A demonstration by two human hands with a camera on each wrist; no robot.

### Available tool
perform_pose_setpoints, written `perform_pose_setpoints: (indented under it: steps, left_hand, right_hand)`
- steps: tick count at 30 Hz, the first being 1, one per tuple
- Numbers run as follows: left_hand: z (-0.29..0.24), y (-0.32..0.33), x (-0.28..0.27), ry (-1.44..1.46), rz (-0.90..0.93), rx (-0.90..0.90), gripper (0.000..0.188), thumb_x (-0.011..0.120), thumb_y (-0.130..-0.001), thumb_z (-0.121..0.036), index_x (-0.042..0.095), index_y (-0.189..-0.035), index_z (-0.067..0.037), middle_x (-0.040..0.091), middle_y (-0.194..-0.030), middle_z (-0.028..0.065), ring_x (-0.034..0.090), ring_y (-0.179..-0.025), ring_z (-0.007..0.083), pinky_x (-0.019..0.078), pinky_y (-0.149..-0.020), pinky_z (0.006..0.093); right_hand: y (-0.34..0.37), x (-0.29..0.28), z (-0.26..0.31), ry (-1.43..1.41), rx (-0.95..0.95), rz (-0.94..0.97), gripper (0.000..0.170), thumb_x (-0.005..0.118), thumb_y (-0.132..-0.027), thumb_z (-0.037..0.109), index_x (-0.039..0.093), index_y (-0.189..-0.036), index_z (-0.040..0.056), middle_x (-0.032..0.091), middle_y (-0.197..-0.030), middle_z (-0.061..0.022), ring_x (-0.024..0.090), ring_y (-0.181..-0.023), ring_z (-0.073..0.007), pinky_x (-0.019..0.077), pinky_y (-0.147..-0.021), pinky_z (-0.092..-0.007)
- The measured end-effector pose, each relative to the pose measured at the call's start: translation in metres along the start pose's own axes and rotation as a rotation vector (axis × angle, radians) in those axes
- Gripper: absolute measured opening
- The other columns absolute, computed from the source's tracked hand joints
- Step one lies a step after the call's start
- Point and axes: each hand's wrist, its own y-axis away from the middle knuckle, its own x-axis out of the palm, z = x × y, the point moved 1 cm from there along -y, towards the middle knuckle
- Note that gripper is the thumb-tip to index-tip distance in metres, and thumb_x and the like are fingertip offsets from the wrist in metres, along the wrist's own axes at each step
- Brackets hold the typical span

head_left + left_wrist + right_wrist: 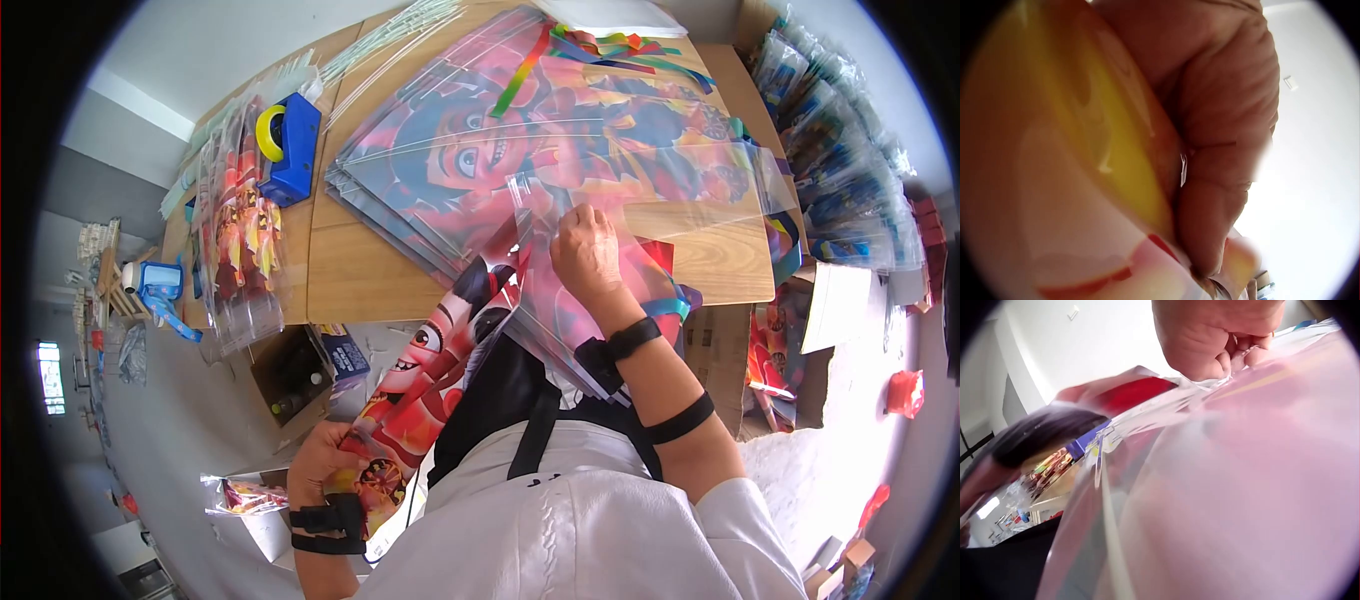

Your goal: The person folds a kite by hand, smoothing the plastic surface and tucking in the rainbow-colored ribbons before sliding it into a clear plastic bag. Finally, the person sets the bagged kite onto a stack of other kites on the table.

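Observation:
Low at the left of the head view, my left hand (318, 462) grips the lower end of a folded kite (420, 365), glossy and red with a printed cartoon face. In the left wrist view the thumb (1207, 206) presses against its shiny film. The kite's upper tip overlaps the stack on the table. My right hand (587, 252) has its fingers curled over the near part of that stack of kites in clear plastic sleeves (480, 150). As the right wrist view shows, those fingers pinch the crinkled edge of a translucent sleeve (1260, 462).
A blue tape dispenser (292, 150) stands left on the wooden table (360, 270), beside packed kites (240, 220). Thin white rods (390, 50) and coloured ribbons (610, 45) lie at the back. Open cardboard boxes (720, 370) flank the table below; bagged goods (840, 150) hang at right.

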Motion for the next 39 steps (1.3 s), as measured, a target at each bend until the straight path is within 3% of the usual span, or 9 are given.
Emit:
perform_pose_setpoints:
  steps: [10, 13, 15, 22, 24, 30, 33, 35, 39]
  left_hand:
    - [0.006, -0.004, -0.002, -0.061, 0.015, -0.024, 0.045, 0.069, -0.061, 0.014, 0.067, -0.105, 0.006, 0.07, -0.092, 0.0079, 0.065, -0.083, 0.0134, 0.051, -0.083, 0.0263]
    - [0.005, -0.003, 0.001, -0.067, 0.007, -0.015, 0.044, 0.069, -0.061, 0.013, 0.067, -0.104, 0.006, 0.07, -0.092, 0.0074, 0.065, -0.082, 0.0129, 0.0507, -0.082, 0.0257]
    - [0.003, -0.002, 0.001, -0.057, -0.004, -0.013, 0.043, 0.069, -0.061, 0.013, 0.068, -0.104, 0.006, 0.07, -0.092, 0.0072, 0.065, -0.082, 0.0128, 0.0507, -0.082, 0.0256]
    - [0.008, -0.005, -0.006, -0.071, 0.037, 0.011, 0.045, 0.068, -0.061, 0.014, 0.068, -0.105, 0.004, 0.07, -0.092, 0.005, 0.064, -0.083, 0.012, 0.0502, -0.083, 0.0256]
    - [0.008, -0.006, -0.006, -0.047, 0.054, 0.028, 0.045, 0.067, -0.062, 0.015, 0.068, -0.105, 0.003, 0.07, -0.092, 0.0044, 0.064, -0.083, 0.0115, 0.0499, -0.083, 0.0253]
    - [-0.004, -0.009, -0.005, -0.199, 0.093, 0.033, 0.045, 0.067, -0.063, 0.014, 0.067, -0.107, 0.003, 0.069, -0.093, 0.0018, 0.063, -0.086, 0.0097, 0.049, -0.084, 0.0248]
    - [-0.013, -0.01, -0.004, -0.252, 0.068, 0.023, 0.045, 0.068, -0.064, 0.013, 0.067, -0.108, 0.002, 0.069, -0.094, 0.0018, 0.061, -0.085, 0.0086, 0.0491, -0.082, 0.0246]
    - [-0.025, -0.016, -0.001, -0.526, 0.133, 0.123, 0.04, 0.068, -0.065, 0.011, 0.068, -0.105, 0.003, 0.068, -0.09, 0.0011, 0.06, -0.082, 0.007, 0.0487, -0.079, 0.0243]
    - [-0.048, -0.037, 0.007, -0.58, 0.215, 0.091, 0.031, 0.069, -0.066, 0.008, 0.069, -0.096, 0.003, 0.067, -0.081, -0.0016, 0.058, -0.077, 0.0059, 0.0486, -0.074, 0.024]
  right_hand:
    - [-0.001, -0.004, 0.003, -0.066, 0.032, -0.028, 0.023, 0.062, -0.079, 0.021, 0.061, -0.083, -0.0019, 0.058, -0.087, -0.0196, 0.063, -0.081, -0.0373, 0.0531, -0.066, -0.0453]
    - [-0.013, -0.017, 0.016, 0.001, 0.116, 0.099, 0.025, 0.061, -0.08, 0.022, 0.063, -0.086, -0.0016, 0.059, -0.088, -0.0217, 0.064, -0.079, -0.0376, 0.054, -0.066, -0.0451]
    - [-0.025, -0.024, 0.021, 0.01, 0.157, 0.318, 0.024, 0.06, -0.079, 0.02, 0.064, -0.087, -0.0016, 0.059, -0.09, -0.0236, 0.065, -0.077, -0.0382, 0.0544, -0.067, -0.045]
    - [-0.021, -0.002, 0.009, 0.019, 0.168, 0.213, 0.018, 0.059, -0.077, 0.014, 0.065, -0.087, -0.0007, 0.059, -0.093, -0.0243, 0.065, -0.078, -0.0387, 0.0546, -0.068, -0.0443]
    - [-0.011, 0.001, 0.004, -0.1, 0.118, 0.074, 0.014, 0.059, -0.078, 0.011, 0.064, -0.086, 0.0014, 0.059, -0.096, -0.0208, 0.064, -0.08, -0.0378, 0.0538, -0.069, -0.0435]
    - [0.016, -0.012, -0.006, -0.356, 0.012, -0.049, 0.01, 0.059, -0.076, 0.007, 0.063, -0.085, 0.0039, 0.055, -0.092, -0.0155, 0.062, -0.079, -0.0353, 0.0525, -0.067, -0.0444]
    - [0.018, -0.03, -0.006, -0.309, -0.075, -0.024, 0.005, 0.061, -0.075, 0.006, 0.06, -0.079, 0.003, 0.056, -0.09, -0.0122, 0.062, -0.075, -0.0339, 0.0515, -0.065, -0.0424]
    - [0.016, -0.041, -0.004, -0.273, -0.131, 0.037, 0.007, 0.06, -0.076, 0.007, 0.062, -0.082, 0.0046, 0.055, -0.091, -0.013, 0.062, -0.077, -0.0339, 0.052, -0.066, -0.0427]
    - [0.015, -0.058, -0.005, -0.169, -0.225, 0.153, 0.01, 0.06, -0.075, 0.008, 0.066, -0.083, 0.0065, 0.055, -0.092, -0.0142, 0.062, -0.079, -0.0333, 0.0527, -0.068, -0.0421]
